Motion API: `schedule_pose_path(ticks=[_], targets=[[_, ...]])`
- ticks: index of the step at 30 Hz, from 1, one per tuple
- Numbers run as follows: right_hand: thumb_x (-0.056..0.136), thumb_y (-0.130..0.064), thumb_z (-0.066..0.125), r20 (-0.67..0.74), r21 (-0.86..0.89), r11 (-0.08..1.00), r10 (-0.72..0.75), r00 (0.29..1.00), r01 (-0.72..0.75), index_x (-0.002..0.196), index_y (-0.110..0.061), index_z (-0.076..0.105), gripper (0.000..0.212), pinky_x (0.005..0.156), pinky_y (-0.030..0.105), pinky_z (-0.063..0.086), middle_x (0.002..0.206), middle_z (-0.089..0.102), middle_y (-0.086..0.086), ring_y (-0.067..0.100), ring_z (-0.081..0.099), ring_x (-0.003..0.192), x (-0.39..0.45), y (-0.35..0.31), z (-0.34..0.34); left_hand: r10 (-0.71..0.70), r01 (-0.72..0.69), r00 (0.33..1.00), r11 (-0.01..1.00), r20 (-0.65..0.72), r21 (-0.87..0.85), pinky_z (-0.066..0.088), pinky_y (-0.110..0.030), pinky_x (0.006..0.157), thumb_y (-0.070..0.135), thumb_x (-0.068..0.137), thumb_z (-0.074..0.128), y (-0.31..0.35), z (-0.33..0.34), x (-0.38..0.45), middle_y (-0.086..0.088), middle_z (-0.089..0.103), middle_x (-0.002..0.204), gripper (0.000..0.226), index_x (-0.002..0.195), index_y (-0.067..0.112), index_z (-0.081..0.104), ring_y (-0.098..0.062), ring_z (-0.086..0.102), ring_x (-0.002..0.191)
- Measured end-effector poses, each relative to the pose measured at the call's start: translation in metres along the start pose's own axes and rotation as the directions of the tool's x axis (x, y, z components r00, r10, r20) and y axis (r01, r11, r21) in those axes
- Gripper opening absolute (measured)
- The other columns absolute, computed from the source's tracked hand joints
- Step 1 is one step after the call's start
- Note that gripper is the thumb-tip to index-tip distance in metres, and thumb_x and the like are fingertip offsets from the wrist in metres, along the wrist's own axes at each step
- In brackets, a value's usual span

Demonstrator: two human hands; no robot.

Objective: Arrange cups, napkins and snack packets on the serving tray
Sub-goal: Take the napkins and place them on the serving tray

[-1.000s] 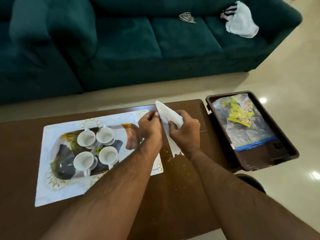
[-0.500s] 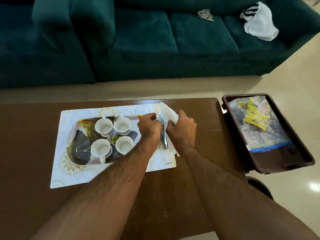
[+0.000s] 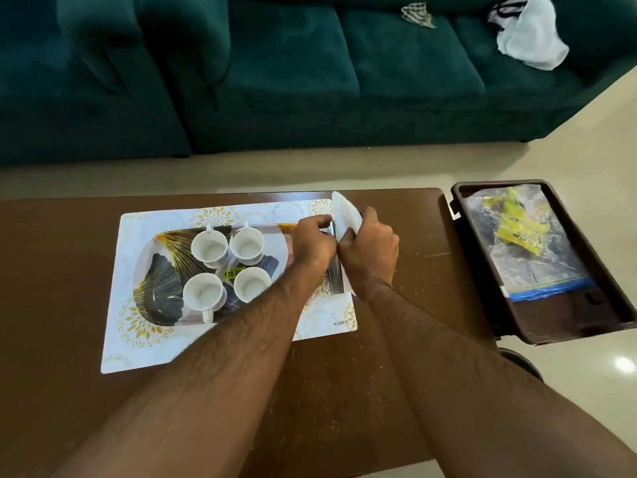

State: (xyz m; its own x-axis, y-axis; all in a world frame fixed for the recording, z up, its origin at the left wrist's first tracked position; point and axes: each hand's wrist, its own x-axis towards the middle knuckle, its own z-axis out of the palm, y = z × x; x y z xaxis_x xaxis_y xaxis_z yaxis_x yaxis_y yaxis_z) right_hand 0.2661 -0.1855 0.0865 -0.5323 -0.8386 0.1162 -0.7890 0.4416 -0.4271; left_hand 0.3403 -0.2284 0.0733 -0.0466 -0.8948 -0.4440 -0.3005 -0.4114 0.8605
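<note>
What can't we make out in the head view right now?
- Serving tray: right end hidden behind the left hand and forearm.
- Metal holder: upper part covered by both hands; shape unclear.
- Napkin: lower part hidden in the right hand.
- Snack packets in the brown tray: count unreadable through crinkled plastic.
- Yellow price sticker: right end hidden by a cup.

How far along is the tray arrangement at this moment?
Done: four white cups stand on the serving tray. In hand: the left hand and right hand hold a white napkin at the tray's right end. Left: snack packets lie in the brown bin.
</note>
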Motion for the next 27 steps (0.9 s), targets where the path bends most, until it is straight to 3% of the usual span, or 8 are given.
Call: schedule_pose_path(ticks=[7,10,13,17,20,23,24,27], targets=[[0.086,-0.014,0.059,0.045,0.064,0.997,-0.051,0.998,0.048,0.103,-0.008,0.054,0.019,0.064,0.048,0.054,0.084,0.069,0.018,0.043,0.064,0.075,-0.001,0.002,0.003,-0.012,0.012,1.0,1.0,0.001,-0.013,0.054,-0.027,0.087,-0.009,0.083,0.069,-0.002,0.003,0.007,-0.012,0.073,0.113,0.037,0.117,0.004,0.074,-0.016,0.062,0.095],[0.087,-0.014,0.059,0.081,0.069,0.996,-0.057,0.995,0.051,0.112,-0.008,0.055,0.026,0.069,0.048,0.054,0.088,0.07,0.019,0.043,0.064,0.079,0.0,0.003,0.006,-0.043,0.043,0.999,0.999,0.011,0.004,0.054,-0.027,0.089,-0.009,0.084,0.067,-0.003,0.002,0.01,-0.011,0.073,0.113,0.038,0.119,0.005,0.073,-0.017,0.063,0.095],[0.086,-0.009,0.058,0.079,0.039,0.995,-0.092,0.993,0.089,0.111,-0.006,0.055,0.025,0.064,0.045,0.053,0.082,0.069,0.016,0.038,0.063,0.072,0.001,0.002,0.008,-0.076,0.076,0.996,0.997,0.042,-0.013,0.057,-0.037,0.092,-0.011,0.084,0.062,-0.004,0.001,0.012,-0.012,0.073,0.116,0.043,0.121,0.007,0.073,-0.022,0.067,0.099],[0.088,-0.009,0.057,0.062,0.021,0.993,-0.118,0.991,0.117,0.099,-0.005,0.055,0.011,0.059,0.036,0.036,0.079,0.064,0.014,0.029,0.05,0.068,0.002,-0.001,0.017,-0.126,0.127,0.992,0.988,0.025,-0.088,0.056,-0.055,0.092,-0.008,0.088,0.046,0.003,0.002,0.013,-0.02,0.074,0.117,0.045,0.116,0.011,0.075,-0.034,0.072,0.1],[0.087,-0.006,0.06,0.06,0.053,0.992,-0.115,0.992,0.112,0.097,-0.003,0.059,0.01,0.064,0.031,0.031,0.084,0.062,0.013,0.025,0.046,0.073,0.001,-0.001,0.024,-0.159,0.158,0.987,0.983,-0.006,-0.092,0.051,-0.058,0.099,-0.005,0.088,0.043,0.005,0.003,0.02,-0.023,0.071,0.122,0.046,0.121,0.011,0.072,-0.044,0.066,0.116],[0.087,-0.003,0.062,0.063,0.065,0.994,-0.093,0.994,0.089,0.1,-0.001,0.063,0.014,0.068,0.026,0.027,0.091,0.057,0.011,0.021,0.041,0.079,-0.001,0.002,0.03,-0.138,0.135,0.989,0.989,-0.043,-0.063,0.057,-0.055,0.091,-0.004,0.087,0.044,0.004,0.003,0.027,-0.016,0.074,0.108,0.035,0.095,0.016,0.071,-0.035,0.068,0.092],[0.089,-0.003,0.06,0.071,0.061,0.994,-0.096,0.993,0.092,0.102,-0.002,0.063,0.013,0.069,0.025,0.027,0.092,0.053,0.008,0.02,0.041,0.08,-0.002,0.003,0.032,-0.14,0.137,0.989,0.988,-0.045,-0.064,0.058,-0.054,0.091,-0.003,0.088,0.046,0.003,0.004,0.028,-0.015,0.073,0.11,0.033,0.096,0.017,0.071,-0.033,0.068,0.092],[0.099,-0.011,0.052,0.083,0.089,0.989,-0.124,0.989,0.116,0.108,-0.003,0.062,0.015,0.072,0.032,0.042,0.097,0.052,0.007,0.021,0.048,0.083,-0.004,0.006,0.036,-0.178,0.177,0.984,0.982,-0.012,-0.071,0.055,-0.047,0.102,0.007,0.095,0.055,-0.001,0.006,0.033,-0.013,0.069,0.129,0.035,0.128,0.011,0.066,-0.033,0.066,0.118]])
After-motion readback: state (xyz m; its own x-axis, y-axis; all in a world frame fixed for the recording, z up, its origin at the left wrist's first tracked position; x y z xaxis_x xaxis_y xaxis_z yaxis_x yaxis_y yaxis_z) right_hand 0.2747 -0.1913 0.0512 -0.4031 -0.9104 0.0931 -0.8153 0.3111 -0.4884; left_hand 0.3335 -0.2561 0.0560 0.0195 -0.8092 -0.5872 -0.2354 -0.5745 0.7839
